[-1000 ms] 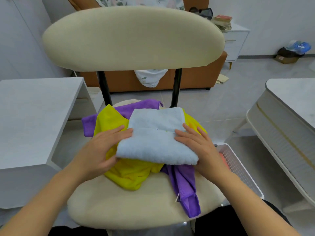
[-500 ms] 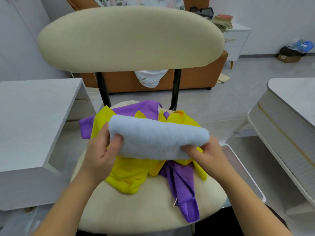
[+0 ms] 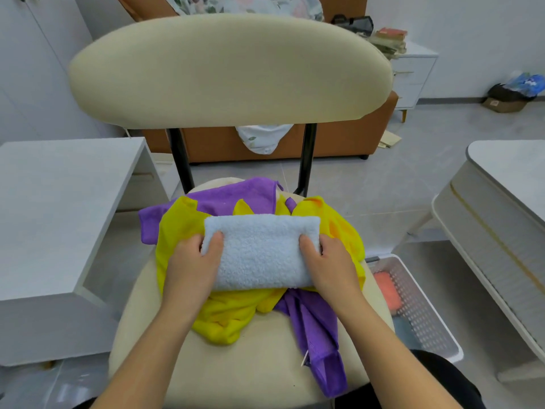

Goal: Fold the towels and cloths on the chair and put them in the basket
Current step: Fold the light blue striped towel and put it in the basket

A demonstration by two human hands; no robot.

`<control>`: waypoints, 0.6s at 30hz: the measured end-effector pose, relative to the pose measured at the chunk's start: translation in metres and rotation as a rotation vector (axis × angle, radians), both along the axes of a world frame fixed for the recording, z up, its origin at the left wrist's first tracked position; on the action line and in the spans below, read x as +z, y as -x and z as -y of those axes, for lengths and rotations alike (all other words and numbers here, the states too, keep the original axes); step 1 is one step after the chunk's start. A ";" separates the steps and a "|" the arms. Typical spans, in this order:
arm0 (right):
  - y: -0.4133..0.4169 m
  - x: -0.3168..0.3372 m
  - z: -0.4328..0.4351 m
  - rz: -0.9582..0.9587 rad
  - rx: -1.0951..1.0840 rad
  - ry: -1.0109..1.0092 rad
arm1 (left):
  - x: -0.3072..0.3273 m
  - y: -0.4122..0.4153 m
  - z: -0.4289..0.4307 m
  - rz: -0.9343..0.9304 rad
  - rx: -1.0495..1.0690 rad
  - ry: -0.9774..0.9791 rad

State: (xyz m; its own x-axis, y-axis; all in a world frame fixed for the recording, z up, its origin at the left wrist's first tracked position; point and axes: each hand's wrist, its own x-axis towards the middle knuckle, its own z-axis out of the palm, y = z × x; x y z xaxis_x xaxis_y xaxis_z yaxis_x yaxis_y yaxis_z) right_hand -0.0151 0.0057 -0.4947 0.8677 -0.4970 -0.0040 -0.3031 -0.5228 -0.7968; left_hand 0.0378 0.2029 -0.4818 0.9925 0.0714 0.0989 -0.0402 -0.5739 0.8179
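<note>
A folded light blue towel (image 3: 261, 252) lies on a heap of cloths on the cream chair seat (image 3: 236, 373). My left hand (image 3: 188, 267) grips its left end with the thumb on top. At the other end my right hand (image 3: 327, 267) grips the same way. Beneath it lie a crumpled yellow cloth (image 3: 230, 314) and a purple cloth (image 3: 318, 335) that trails toward the seat's front edge. The white perforated basket (image 3: 424, 314) stands on the floor right of the chair, with an orange cloth (image 3: 386, 290) inside.
The chair's wide backrest (image 3: 230, 72) rises just behind the heap. A white desk (image 3: 59, 202) stands close on the left and a pale table (image 3: 501, 216) on the right beyond the basket. An orange sofa (image 3: 339, 143) sits behind the chair.
The blue towel was lifted off the heap, folded over once more into a narrower block, and set back down. Both hands went from lying flat on it to gripping its ends.
</note>
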 end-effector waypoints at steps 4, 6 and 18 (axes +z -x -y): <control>0.006 0.005 0.001 0.030 0.044 -0.082 | 0.002 -0.005 -0.014 -0.119 -0.045 0.107; 0.009 0.006 0.003 0.117 0.041 -0.198 | 0.006 -0.005 -0.015 -0.200 -0.036 0.276; 0.021 0.025 0.016 0.294 0.297 -0.741 | 0.028 0.007 -0.031 -0.035 -0.351 0.576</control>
